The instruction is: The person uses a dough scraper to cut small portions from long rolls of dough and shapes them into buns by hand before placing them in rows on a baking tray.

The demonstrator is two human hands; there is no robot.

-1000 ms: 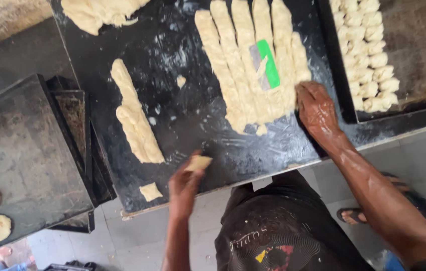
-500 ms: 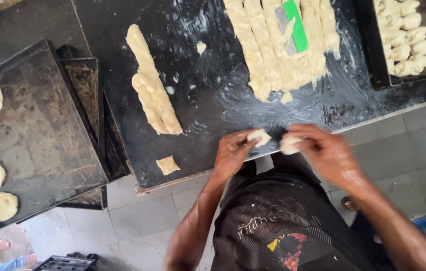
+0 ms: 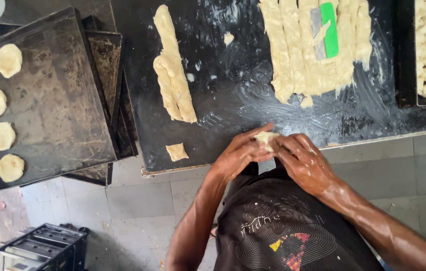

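My left hand (image 3: 239, 153) and my right hand (image 3: 303, 160) are pressed together around a small piece of dough (image 3: 265, 138), held over the near edge of the dark worktable (image 3: 233, 95). Both sets of fingers close on it. A small square of dough (image 3: 177, 151) lies on the table left of my hands. A twisted dough strip (image 3: 174, 73) lies farther up. Several long dough strips (image 3: 303, 50) lie side by side at the back, with a green-handled scraper (image 3: 325, 31) resting on them.
A dark baking tray (image 3: 62, 105) at the left carries several flat round dough discs (image 3: 2, 135) along its left side and sits on stacked trays. Another tray (image 3: 406, 60) at the right holds small dough pieces. Tiled floor lies below, with a black rack (image 3: 37, 248).
My right hand left the dough strips and came down to meet my left hand. Both hands have closed together on the small dough piece. The view has shifted.
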